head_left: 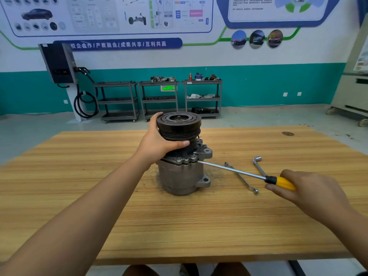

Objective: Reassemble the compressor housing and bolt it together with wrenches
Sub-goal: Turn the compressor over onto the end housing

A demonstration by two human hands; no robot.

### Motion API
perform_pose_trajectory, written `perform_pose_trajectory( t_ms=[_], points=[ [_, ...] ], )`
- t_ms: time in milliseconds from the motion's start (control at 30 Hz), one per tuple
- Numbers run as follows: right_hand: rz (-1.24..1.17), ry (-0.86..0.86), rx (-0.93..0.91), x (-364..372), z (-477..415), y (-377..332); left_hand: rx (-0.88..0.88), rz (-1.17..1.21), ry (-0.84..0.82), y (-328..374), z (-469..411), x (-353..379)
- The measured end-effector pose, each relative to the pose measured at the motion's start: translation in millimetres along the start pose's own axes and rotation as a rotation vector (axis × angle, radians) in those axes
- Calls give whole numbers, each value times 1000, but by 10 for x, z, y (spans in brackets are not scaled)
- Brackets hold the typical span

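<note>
Your left hand [157, 142] wraps the pulley [179, 124] of the upright compressor [179, 174] and your right hand [310, 188] grips the screwdriver [278, 181], so its tip, at the housing seam just below your left thumb, could slip and jab you.

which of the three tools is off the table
The screwdriver, held in the right hand with its tip at the compressor seam. The flat wrench and socket wrench both lie on the table.

Grey compressor housing [179, 176] upright, black pulley [178, 124] on top, spanner [242, 179] and socket wrench [258, 165] lying beside
</note>
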State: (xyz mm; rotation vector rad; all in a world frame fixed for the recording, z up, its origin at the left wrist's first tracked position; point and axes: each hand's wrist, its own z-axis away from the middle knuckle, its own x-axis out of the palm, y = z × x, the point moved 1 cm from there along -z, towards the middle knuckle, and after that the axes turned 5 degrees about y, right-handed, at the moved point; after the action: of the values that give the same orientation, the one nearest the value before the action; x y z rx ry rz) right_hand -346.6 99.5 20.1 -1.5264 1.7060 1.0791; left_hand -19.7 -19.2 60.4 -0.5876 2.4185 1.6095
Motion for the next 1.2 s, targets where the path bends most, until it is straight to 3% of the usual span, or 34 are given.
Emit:
perform_pose_trajectory(
  t_ms=[100,167,233,367,667,867,1000,1133,1200],
  points=[
    [-173,94,110,74,105,158,8,12,1,-9,-1,3],
    [-222,112,301,202,166,302,12,27,11,-16,1,15],
    [-222,-6,502,379,156,389,14,31,6,-23,-5,17],
    [-266,-211,610,594,25,351,-53,96,-156,-45,-49,-109],
    [-79,-210,646,761,-75,254,-362,331,-470,-520,276,-225],
    [86,-237,605,598,-126,145,-334,464,-368,-699,328,-3],
    [-294,-136,524,417,-276,-44,-328,409,-332,-726,365,6],
    [-677,35,297,232,-430,-414,-311,311,-209,-700,477,76],
    [-830,33,246,205,-509,-610,-292,270,-137,-655,551,137]
  ],
)
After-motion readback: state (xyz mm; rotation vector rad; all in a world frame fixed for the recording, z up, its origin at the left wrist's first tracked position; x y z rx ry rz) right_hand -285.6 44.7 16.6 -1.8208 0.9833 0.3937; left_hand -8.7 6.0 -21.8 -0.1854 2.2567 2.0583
